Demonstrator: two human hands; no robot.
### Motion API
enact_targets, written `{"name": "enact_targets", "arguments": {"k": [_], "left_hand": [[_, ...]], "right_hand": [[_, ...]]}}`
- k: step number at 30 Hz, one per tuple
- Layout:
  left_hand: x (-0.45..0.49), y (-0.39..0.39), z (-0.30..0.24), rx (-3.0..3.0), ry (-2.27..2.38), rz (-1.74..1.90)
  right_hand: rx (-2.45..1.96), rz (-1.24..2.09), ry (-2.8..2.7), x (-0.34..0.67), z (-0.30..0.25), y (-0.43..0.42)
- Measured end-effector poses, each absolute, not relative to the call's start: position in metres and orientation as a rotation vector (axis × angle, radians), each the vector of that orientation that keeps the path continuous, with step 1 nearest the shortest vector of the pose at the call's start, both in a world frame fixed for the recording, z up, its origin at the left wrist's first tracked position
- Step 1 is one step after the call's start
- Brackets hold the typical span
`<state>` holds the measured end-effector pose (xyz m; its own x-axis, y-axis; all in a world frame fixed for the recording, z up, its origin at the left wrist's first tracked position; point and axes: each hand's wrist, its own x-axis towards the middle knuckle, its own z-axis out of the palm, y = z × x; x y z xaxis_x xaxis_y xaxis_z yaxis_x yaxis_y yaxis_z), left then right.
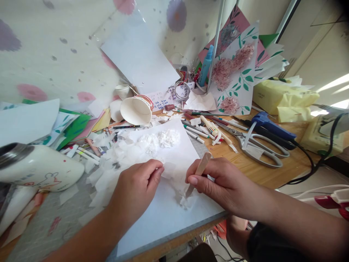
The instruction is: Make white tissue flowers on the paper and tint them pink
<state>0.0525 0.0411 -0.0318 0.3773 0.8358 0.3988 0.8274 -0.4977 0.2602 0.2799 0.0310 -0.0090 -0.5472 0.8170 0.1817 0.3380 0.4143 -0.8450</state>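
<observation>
My left hand [137,187] is closed in a pinch on a small square of white tissue paper [169,170], held just above a white sheet [163,211] on the table. My right hand [218,180] grips a thin beige wooden stick [200,171], tip pointing down at crumpled white tissue [185,200] on the sheet. Farther back on the same sheet lies a cluster of crumpled white tissue pieces [160,140]. Loose white paper squares [109,160] are scattered to the left of my left hand.
A tipped paper cup [136,109] lies behind the sheet. Large scissors [256,145] and a blue glue gun [269,125] with black cord lie at right. A white bottle [38,167] lies at left. Flower paper artwork [234,69] leans at the back among pens and scraps.
</observation>
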Motion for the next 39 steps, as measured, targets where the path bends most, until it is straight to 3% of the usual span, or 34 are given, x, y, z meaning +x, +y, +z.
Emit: {"name": "enact_targets", "arguments": {"k": [4, 10, 21, 27, 33, 39], "left_hand": [[0.048, 0.041, -0.027, 2.547, 1.636, 0.780], [0.053, 0.033, -0.018, 2.600, 1.652, 1.147], [0.072, 0.018, -0.035, 2.640, 1.249, 0.729], [0.064, 0.025, -0.024, 2.499, 1.624, 1.137], [0.069, 0.023, -0.037, 2.780, 1.221, 0.753], [0.072, 0.018, -0.043, 2.623, 1.196, 0.602]], "right_hand": [[-1.000, 1.032, -2.096, 0.281, -0.009, 0.031], [-0.981, 1.072, -2.070, 0.281, -0.009, 0.030], [-0.913, 1.081, -2.064, 0.282, -0.009, 0.031], [-0.924, 1.070, -2.086, 0.282, -0.007, 0.031], [-0.871, 1.067, -2.071, 0.283, -0.009, 0.031], [-0.945, 1.087, -1.873, 0.286, -0.003, 0.035]]}}
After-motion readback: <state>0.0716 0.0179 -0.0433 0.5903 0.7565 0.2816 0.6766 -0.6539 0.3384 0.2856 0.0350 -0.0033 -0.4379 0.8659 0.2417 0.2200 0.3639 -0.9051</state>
